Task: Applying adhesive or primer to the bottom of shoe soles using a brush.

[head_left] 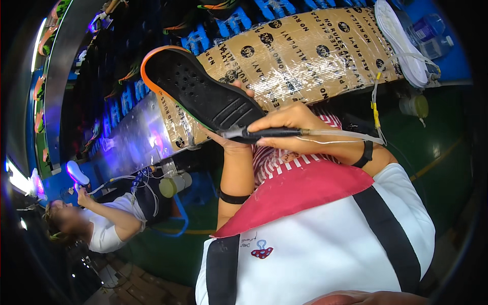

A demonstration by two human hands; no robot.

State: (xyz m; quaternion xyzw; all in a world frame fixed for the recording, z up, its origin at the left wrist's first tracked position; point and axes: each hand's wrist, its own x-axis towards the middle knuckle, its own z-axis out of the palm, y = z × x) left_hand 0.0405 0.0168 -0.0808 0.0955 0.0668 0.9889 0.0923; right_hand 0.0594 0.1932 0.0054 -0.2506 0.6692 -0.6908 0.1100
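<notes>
Risked, by the look of it, a slip of the tip off the heel edge: black pen-shaped tool (264, 133) pinched only lightly, and pulled sideways by the thin clear tube (345, 134) trailing from its back end across the right wrist. Risked too a snag of that tube, looped loosely upward toward the film-wrapped brown cardboard board (305, 56), enough to jerk the tip across the surface. Could also have tipped out of the grip: black perforated shoe sole with an orange rim (203, 94) supported at one end only, the long toe end sticking up and left into the air, unsupported. Held from beneath at the heel end by the left hand (231, 145), fingers curled up around the edge, mostly hidden under the sole. Closed in a pen grip around the tool, the right hand (290, 122), just right of the sole's heel and touching or nearly touching the left hand. Met the sole at its lower right end, the tool tip, right above the left hand. Worked well apart at lower left, a co-worker (101, 223).
</notes>
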